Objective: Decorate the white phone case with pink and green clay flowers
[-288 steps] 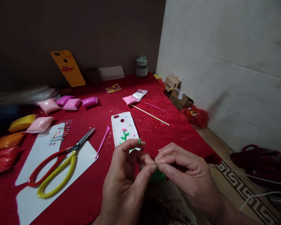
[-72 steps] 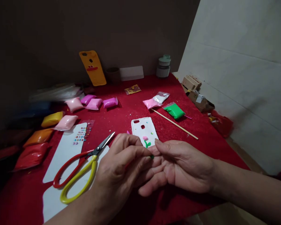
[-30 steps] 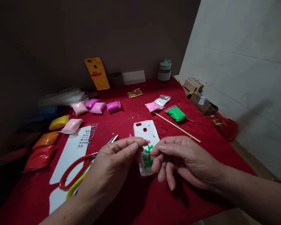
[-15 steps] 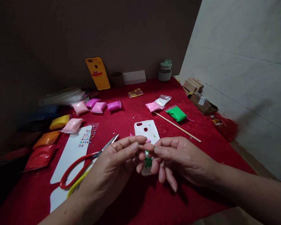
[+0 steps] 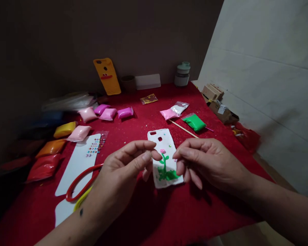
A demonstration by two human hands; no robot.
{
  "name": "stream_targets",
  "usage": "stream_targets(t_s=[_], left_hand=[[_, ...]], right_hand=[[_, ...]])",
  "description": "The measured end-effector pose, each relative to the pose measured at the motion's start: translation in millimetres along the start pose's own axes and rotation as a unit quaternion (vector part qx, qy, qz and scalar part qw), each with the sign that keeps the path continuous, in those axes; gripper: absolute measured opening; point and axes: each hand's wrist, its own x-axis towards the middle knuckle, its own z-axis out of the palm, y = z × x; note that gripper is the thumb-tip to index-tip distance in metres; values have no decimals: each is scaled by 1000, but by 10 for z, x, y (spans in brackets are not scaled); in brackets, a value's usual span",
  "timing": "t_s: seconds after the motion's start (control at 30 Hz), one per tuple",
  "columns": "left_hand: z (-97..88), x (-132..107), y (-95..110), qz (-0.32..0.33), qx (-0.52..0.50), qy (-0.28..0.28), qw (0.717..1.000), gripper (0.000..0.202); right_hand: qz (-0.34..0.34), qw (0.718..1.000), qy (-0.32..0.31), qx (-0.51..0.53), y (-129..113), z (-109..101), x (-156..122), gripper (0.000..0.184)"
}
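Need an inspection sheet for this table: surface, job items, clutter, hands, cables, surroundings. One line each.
Surface: red tabletop, with small specks scattered on it.
Job items: white phone case lying flat, carrying a green-stemmed pink flower.
Clutter: scissors at left, partly hidden by the left arm; coloured packets; gem sheet; green packet; thin stick; yellow phone case and bottle at the back.
Hands: left hand and right hand apart, near the white phone case; whether either pinches something tiny, cannot tell.
Cables: nothing seen.
Surroundings: pale wall at right; cardboard boxes beyond the table edge.
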Motion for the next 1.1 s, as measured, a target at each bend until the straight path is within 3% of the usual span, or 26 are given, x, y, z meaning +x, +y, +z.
stream_targets(t_s=[0.23,0.43,0.63,1.1], left_hand=[[-32,62,-9,2,11,31,999,13],[-79,92,-32,3,21,23,1000,10],[-91,113,-39,0,16,20,1000,9],[-102,123,-55,-21,18,53,998,17]], right_hand=[[16,997,33,73,-45,-199,129,18],[-2,995,56,88,-61,-250,148,26],[58,993,8,104,39,-229,186,24],[106,971,-52,207,59,-292,238,22]])
